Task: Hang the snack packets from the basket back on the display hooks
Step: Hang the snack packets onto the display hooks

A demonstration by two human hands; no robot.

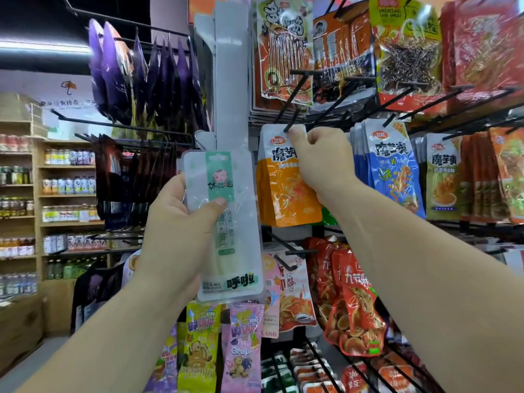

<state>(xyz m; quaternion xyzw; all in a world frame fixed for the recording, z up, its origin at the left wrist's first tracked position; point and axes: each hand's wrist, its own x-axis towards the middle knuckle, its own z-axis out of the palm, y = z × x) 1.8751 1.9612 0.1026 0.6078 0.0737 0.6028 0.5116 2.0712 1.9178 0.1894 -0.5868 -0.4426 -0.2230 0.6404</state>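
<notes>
Head view: the left hand (175,231) grips a long, translucent white plastic snack packet with a green label (238,245). Its thumb is pressed on the front and its fingers are behind. This packet is upright and held off the rack, its right edge just beside an orange-and-white foil snack packet (283,194). The right hand (320,163) pinches the top edge of the orange packet at the tip of a black wire display hook (292,120). Whether the hook passes through the hang hole cannot be told. Blue-and-white packets (394,171) hang just right of the right hand, across a narrow gap. Red packets (354,302) hang below. At far left, wooden shelves (38,177) carry bottles above a grey floor (37,363).
</notes>
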